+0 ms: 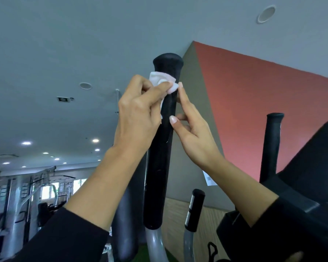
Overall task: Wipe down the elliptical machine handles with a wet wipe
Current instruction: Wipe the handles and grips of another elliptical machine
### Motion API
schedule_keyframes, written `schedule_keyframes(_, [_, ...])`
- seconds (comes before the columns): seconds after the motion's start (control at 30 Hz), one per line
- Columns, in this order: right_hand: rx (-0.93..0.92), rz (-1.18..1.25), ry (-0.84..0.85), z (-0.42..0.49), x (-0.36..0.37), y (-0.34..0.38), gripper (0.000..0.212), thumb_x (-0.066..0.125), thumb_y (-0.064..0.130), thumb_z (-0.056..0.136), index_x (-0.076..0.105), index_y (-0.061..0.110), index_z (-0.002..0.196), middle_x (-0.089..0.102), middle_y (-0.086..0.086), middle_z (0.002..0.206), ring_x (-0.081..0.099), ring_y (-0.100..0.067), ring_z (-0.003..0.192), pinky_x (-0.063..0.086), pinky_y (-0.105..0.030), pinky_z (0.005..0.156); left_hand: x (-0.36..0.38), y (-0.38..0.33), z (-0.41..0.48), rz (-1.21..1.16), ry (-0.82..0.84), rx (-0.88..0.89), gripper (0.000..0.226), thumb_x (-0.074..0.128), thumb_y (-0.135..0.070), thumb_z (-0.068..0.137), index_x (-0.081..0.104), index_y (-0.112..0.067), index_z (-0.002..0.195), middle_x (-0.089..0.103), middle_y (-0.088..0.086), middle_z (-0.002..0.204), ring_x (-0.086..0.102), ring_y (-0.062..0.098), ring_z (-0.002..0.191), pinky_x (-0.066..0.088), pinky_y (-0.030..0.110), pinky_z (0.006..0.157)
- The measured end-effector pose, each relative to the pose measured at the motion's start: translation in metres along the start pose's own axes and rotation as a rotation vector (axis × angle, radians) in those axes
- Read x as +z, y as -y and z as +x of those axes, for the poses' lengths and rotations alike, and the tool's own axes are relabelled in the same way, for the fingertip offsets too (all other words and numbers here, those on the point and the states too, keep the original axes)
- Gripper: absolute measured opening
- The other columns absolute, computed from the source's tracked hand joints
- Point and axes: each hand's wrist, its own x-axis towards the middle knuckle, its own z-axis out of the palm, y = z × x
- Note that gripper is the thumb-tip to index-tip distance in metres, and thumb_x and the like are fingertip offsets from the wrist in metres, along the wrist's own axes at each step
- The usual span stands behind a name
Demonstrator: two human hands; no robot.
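A tall black foam handle (pixel 158 176) of the elliptical rises in the middle of the view, its flared top near the ceiling. My left hand (pixel 138 114) pinches a crumpled white wet wipe (pixel 162 81) against the handle's upper left side, just under the top. My right hand (pixel 193 133) sits on the handle's right side, its index finger reaching up to the wipe's right tip and its thumb touching the grip lower down. A second tall black handle (pixel 272 144) stands to the right.
The elliptical's black console (pixel 299 201) fills the lower right. A short black fixed grip (pixel 194 208) on a grey tube stands between handle and console. Grey weight machines (pixel 32 197) stand at the far left. A red wall is behind.
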Motion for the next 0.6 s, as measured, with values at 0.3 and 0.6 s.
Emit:
schedule_keyframes(0.3, [0.005, -0.015, 0.009, -0.001, 0.0, 0.001, 0.067, 0.048, 0.008, 0.098, 0.016, 0.037, 0.15, 0.044, 0.026, 0.123, 0.046, -0.008, 0.086, 0.041, -0.009, 0.082, 0.005, 0.003, -0.02, -0.054, -0.034, -0.095, 0.025, 0.063, -0.001, 0.089, 0.072, -0.01, 0.112, 0.053, 0.013, 0.075, 0.042, 0.009, 0.066, 0.038, 0.009, 0.064])
schedule_keyframes(0.6, [0.005, -0.014, 0.007, -0.003, 0.002, 0.003, 0.067, 0.048, 0.009, 0.098, 0.017, 0.037, 0.15, 0.042, 0.029, 0.129, 0.051, -0.016, 0.09, 0.041, -0.008, 0.084, 0.009, 0.0, -0.008, -0.22, -0.106, -0.449, 0.024, 0.066, -0.022, 0.089, 0.07, -0.023, 0.113, 0.05, -0.009, 0.075, 0.047, -0.001, 0.063, 0.035, 0.006, 0.066])
